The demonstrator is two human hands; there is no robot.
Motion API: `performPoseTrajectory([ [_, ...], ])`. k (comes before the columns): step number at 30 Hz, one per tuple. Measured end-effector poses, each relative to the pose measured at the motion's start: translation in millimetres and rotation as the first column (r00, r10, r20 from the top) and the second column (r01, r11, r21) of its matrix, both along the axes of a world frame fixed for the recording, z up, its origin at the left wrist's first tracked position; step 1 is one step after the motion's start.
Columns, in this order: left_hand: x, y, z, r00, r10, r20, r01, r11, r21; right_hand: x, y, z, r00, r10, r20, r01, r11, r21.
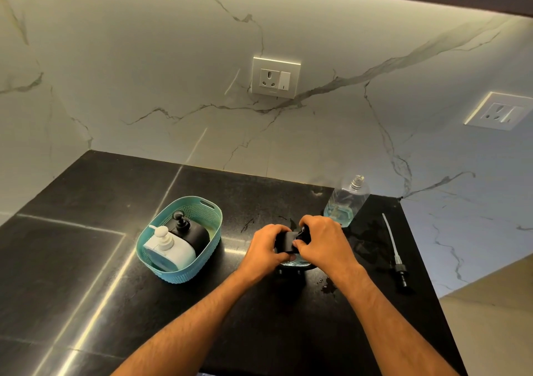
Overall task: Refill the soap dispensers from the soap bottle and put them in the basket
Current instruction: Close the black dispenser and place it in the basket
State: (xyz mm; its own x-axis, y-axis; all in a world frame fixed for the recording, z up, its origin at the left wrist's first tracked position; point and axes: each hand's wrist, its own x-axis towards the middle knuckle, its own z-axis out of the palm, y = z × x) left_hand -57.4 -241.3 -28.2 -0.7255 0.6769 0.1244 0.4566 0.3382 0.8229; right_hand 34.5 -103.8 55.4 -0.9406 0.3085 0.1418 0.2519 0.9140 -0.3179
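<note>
1. Teal basket [212,217] on the black counter [86,260] already held two dispensers, one white [173,250], one black [196,231].
2. Left hand [266,248] and right hand [323,238] both gripped a third dispenser [288,243], apparently refitting its top; blue liquid showed inside.
3. Soap bottle [346,201] stood uncapped, nearly empty; its pump [396,257] lay apart.
4. Remaining, I judged: close it, basket it.

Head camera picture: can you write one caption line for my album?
Both hands grip a black soap dispenser beside the teal plastic basket.
</note>
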Motion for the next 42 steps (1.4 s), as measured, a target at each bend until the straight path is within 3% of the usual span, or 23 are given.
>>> performPoseTrajectory([
  [8, -1.7, -1.4, 2.3, 1.000, 0.004, -0.004, -0.004, 1.000, 0.005, -1.2, 2.3, 1.6, 0.998, 0.036, 0.051, -0.034, 0.998, -0.046],
  [15, -2.8, 0.1, 8.3, 1.000, 0.004, 0.000, -0.004, 1.000, 0.015, -3.8, 0.2, 2.3, 1.000, -0.021, -0.015, 0.021, 1.000, -0.001],
  [22, -5.5, 0.8, 9.4, 1.000, 0.003, -0.021, -0.003, 1.000, -0.010, -4.1, 1.9, 4.6, 0.999, 0.012, 0.052, -0.010, 0.999, -0.038],
  [42, -6.1, 3.6, 16.2, 0.999, -0.032, -0.031, 0.031, 0.999, -0.013, -2.8, 2.4, 4.3, 0.995, -0.086, -0.050, 0.080, 0.991, -0.107],
])
